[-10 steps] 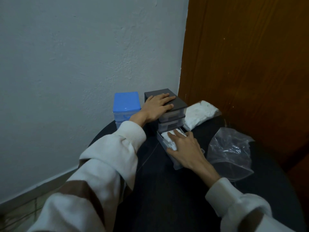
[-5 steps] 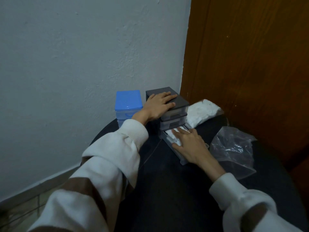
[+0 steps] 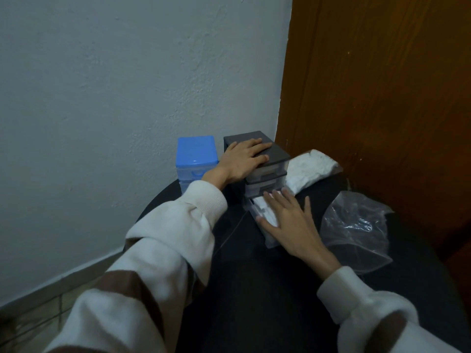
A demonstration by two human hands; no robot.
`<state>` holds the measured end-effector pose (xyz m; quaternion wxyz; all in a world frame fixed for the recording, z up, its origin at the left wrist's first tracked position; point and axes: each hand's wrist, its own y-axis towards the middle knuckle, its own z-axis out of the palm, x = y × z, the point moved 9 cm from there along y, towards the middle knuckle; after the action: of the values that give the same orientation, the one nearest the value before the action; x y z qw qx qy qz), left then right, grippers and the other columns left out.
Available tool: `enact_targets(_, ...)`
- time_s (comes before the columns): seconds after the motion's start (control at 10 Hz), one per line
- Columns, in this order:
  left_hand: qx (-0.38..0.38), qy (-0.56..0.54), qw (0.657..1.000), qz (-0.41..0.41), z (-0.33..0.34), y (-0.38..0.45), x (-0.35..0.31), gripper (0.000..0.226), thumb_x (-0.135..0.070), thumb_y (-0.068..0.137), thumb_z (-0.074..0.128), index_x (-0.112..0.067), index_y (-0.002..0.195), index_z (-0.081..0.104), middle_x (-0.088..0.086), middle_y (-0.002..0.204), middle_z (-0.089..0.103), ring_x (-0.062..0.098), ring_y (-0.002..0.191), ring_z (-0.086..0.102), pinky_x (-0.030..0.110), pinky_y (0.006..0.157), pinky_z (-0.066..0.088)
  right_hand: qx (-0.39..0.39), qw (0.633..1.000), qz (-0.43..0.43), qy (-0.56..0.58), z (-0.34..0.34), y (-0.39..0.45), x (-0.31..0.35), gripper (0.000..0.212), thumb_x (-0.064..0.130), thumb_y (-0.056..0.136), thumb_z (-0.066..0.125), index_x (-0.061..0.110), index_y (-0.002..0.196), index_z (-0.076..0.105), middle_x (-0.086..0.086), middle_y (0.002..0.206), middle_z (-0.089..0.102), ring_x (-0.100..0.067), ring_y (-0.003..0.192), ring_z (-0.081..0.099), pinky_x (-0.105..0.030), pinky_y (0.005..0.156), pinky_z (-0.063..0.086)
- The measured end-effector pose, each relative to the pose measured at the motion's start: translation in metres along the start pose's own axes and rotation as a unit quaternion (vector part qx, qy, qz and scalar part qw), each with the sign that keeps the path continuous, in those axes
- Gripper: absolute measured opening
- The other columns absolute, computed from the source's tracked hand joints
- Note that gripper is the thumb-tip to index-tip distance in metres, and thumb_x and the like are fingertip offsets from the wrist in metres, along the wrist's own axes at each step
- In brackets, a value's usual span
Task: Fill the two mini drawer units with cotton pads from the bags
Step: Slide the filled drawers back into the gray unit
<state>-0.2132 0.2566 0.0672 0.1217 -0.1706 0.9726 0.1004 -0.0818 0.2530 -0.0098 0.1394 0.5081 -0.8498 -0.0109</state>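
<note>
A dark grey mini drawer unit (image 3: pixel 276 155) stands at the back of the round black table (image 3: pixel 254 289). My left hand (image 3: pixel 244 159) lies flat on its top. Its bottom drawer (image 3: pixel 267 238) is pulled out and holds white cotton pads (image 3: pixel 265 212). My right hand (image 3: pixel 290 222) presses flat on those pads with straight fingers. A blue mini drawer unit (image 3: pixel 196 155) stands just left of the grey one, its drawers closed. A bag full of cotton pads (image 3: pixel 309 171) lies right of the grey unit.
A crumpled, empty-looking clear plastic bag (image 3: pixel 356 225) lies on the table right of my right hand. A pale wall (image 3: pixel 127 85) stands behind the units and a brown wooden door (image 3: pixel 382 85) closes in the right side. The table edge curves near the blue unit.
My right hand has slid forward over the pads, and the open drawer has moved partway back into the grey unit. My left hand stays on the unit's top.
</note>
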Motion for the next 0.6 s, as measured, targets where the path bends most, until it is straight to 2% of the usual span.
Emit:
enact_targets(0.2,-0.006,-0.011,1.0,-0.001,-0.001,0.0,0.0,0.046,-0.037,0.101,0.031,-0.029,0.146,0.027,0.001,0.156,0.021,0.018,0.142,0.02,0.041,0.116,0.01,0.072,0.993,-0.088,-0.015,0.013,-0.027,0.001,0.091,0.077,0.077,0.007,0.024,0.15,-0.001,0.007,0.158,-0.004,-0.001,0.141,-0.006,-0.027,0.114,-0.011)
enact_targets(0.4,-0.004,-0.012,1.0,-0.001,0.0,0.001,0.002,0.046,-0.037,0.101,0.03,-0.029,0.146,0.027,0.001,0.156,0.022,0.018,0.142,0.02,0.042,0.116,0.01,0.046,0.992,-0.117,-0.032,0.007,-0.003,0.002,0.096,0.077,0.073,0.006,0.019,0.15,0.014,0.003,0.157,0.016,-0.006,0.143,0.009,-0.019,0.11,-0.01)
enact_targets(0.5,-0.003,-0.01,1.0,-0.002,0.0,0.001,0.002,0.046,-0.037,0.101,0.03,-0.03,0.146,0.026,0.001,0.156,0.021,0.018,0.142,0.02,0.043,0.116,0.01,0.026,0.992,-0.119,-0.028,0.002,-0.002,0.008,0.091,0.075,0.077,0.018,0.02,0.15,0.016,0.003,0.155,0.02,-0.008,0.143,0.012,-0.021,0.111,-0.008)
enact_targets(0.6,-0.004,-0.013,1.0,0.0,0.0,0.001,0.002,0.046,-0.037,0.101,0.031,-0.03,0.146,0.027,0.001,0.156,0.022,0.019,0.141,0.021,0.043,0.116,0.011,0.004,0.991,-0.13,-0.028,-0.005,-0.016,0.007,0.077,0.059,0.089,0.042,0.021,0.15,0.015,0.003,0.156,0.017,-0.009,0.143,0.011,-0.024,0.112,-0.005)
